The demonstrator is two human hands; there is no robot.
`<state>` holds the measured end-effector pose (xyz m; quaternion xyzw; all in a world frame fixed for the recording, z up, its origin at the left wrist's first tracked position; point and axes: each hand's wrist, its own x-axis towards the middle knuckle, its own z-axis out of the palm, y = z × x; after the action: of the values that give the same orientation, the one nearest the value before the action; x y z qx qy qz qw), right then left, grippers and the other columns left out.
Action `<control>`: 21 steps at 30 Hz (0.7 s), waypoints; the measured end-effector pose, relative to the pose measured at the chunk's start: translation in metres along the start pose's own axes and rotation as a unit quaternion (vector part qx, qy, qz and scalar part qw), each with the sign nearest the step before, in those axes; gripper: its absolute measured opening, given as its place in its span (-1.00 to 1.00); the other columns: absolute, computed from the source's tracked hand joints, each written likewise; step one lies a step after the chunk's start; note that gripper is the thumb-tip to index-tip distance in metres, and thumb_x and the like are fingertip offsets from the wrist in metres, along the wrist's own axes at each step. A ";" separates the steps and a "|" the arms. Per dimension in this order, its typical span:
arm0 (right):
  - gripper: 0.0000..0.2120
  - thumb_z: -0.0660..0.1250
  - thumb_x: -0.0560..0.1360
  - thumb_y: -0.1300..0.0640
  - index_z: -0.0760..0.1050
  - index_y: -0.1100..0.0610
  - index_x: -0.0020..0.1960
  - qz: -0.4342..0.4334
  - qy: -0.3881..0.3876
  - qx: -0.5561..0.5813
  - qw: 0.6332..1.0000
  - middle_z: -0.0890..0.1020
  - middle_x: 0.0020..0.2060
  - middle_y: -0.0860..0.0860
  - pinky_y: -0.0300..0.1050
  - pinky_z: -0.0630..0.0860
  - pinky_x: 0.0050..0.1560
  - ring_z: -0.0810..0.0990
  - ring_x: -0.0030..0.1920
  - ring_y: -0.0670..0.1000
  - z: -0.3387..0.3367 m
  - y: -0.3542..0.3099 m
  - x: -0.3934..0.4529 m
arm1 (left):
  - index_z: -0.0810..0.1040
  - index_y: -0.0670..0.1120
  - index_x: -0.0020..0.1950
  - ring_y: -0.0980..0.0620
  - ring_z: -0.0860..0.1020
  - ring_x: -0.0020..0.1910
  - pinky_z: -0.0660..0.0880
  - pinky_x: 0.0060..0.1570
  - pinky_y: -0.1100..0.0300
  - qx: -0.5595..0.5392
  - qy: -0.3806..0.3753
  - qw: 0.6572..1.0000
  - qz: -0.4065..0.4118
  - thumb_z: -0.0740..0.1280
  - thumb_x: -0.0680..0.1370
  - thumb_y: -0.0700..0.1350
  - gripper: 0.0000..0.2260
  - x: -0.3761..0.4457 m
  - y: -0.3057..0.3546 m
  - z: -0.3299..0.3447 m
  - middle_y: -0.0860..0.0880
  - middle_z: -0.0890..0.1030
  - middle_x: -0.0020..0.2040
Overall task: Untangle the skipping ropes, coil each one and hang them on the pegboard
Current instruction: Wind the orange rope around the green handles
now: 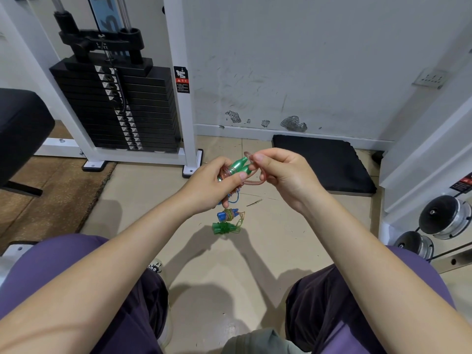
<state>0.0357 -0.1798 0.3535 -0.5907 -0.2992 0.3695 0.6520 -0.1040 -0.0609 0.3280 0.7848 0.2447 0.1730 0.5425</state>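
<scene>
My left hand (214, 185) grips a pair of metallic green handles (238, 166) with pink rope wound round them. A blue cord (236, 199) hangs beneath that hand. My right hand (278, 175) pinches a loose loop of the pink rope (251, 182) just right of the handles. On the floor below lie two wound ropes: one with blue handles (227, 214) and one with translucent green handles (223, 229). No pegboard is in view.
A weight-stack machine (115, 103) with a white frame stands at the back left, with a black seat pad (23, 123) beside it. A black mat (321, 164) lies against the wall. Dumbbells (441, 218) sit at the right. My knees fill the bottom.
</scene>
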 end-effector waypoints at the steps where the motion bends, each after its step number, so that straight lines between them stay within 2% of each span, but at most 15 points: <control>1: -0.90 0.49 0.40 0.15 0.66 0.15 -0.11 -0.009 0.006 -0.021 1.000 0.68 -0.27 0.07 -0.22 0.36 -0.26 0.46 -0.40 -0.06 0.000 0.000 0.000 | 0.45 -0.15 0.01 0.03 0.53 -0.51 0.33 -0.58 0.32 0.000 0.001 1.000 -0.001 0.37 0.59 -0.01 -0.78 0.000 0.000 0.000 0.04 0.61 -0.33; 4: -0.86 0.47 0.44 0.27 0.61 0.24 0.00 -0.032 0.014 -0.090 0.995 0.68 -0.34 0.07 -0.37 0.39 -0.41 0.49 -0.46 -0.09 0.000 -0.001 0.000 | 0.45 -0.17 0.03 0.01 0.53 -0.50 0.32 -0.58 0.35 0.005 0.002 1.000 0.001 0.37 0.59 -0.02 -0.77 -0.001 0.001 -0.001 0.00 0.62 -0.28; 6: -0.79 0.47 0.44 0.30 0.58 0.27 0.06 -0.023 0.017 -0.108 0.994 0.69 -0.34 0.07 -0.39 0.39 -0.43 0.50 -0.47 -0.10 0.000 -0.002 0.000 | 0.45 -0.16 0.02 0.01 0.53 -0.50 0.33 -0.58 0.36 0.017 0.009 1.000 0.004 0.37 0.60 -0.01 -0.77 -0.001 0.000 -0.002 -0.01 0.63 -0.26; 9: -0.83 0.45 0.44 0.35 0.60 0.31 0.03 -0.015 0.020 -0.106 0.994 0.68 -0.34 0.07 -0.37 0.43 -0.38 0.55 -0.44 -0.10 0.000 0.000 0.001 | 0.45 -0.14 0.02 0.05 0.53 -0.51 0.39 -0.54 0.32 0.044 0.020 0.999 0.015 0.38 0.59 -0.01 -0.78 -0.002 0.000 -0.005 -0.04 0.63 -0.24; 11: -0.91 0.44 0.45 0.35 0.65 0.22 -0.07 -0.024 0.025 -0.119 0.992 0.67 -0.33 0.06 -0.33 0.47 -0.31 0.56 -0.38 -0.08 -0.001 0.001 0.003 | 0.46 -0.13 0.02 0.07 0.54 -0.50 0.45 -0.47 0.29 0.065 0.017 0.997 0.025 0.39 0.58 0.00 -0.78 -0.003 -0.001 -0.006 -0.02 0.64 -0.25; 14: -0.88 0.46 0.44 0.34 0.66 0.13 -0.16 -0.035 0.026 -0.137 0.990 0.65 -0.26 0.14 -0.26 0.50 -0.22 0.56 -0.29 -0.04 -0.001 0.004 0.003 | 0.47 -0.10 -0.01 0.09 0.55 -0.50 0.46 -0.46 0.26 0.075 0.014 0.996 0.034 0.43 0.55 0.00 -0.79 -0.004 -0.001 -0.006 -0.02 0.65 -0.24; 18: -0.86 0.48 0.41 0.35 0.64 0.13 -0.18 -0.045 0.029 -0.138 0.989 0.65 -0.18 0.22 -0.23 0.52 -0.16 0.57 -0.21 0.00 0.000 0.005 0.002 | 0.51 -0.09 -0.04 0.10 0.54 -0.51 0.43 -0.49 0.24 0.067 0.024 0.997 0.038 0.48 0.51 0.00 -0.77 -0.003 -0.001 -0.008 -0.03 0.63 -0.29; 21: -0.83 0.49 0.40 0.36 0.63 0.13 -0.12 -0.052 0.023 -0.147 0.987 0.61 -0.26 0.10 -0.27 0.49 -0.21 0.54 -0.28 -0.07 -0.001 0.004 0.002 | 0.51 -0.08 -0.05 0.08 0.54 -0.52 0.43 -0.49 0.23 0.064 0.021 0.997 0.040 0.49 0.50 0.00 -0.77 -0.003 0.000 -0.008 -0.05 0.63 -0.29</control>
<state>0.0374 -0.1788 0.3494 -0.6722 -0.3658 0.2729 0.5831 -0.1107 -0.0564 0.3311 0.8230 0.2351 0.1949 0.4789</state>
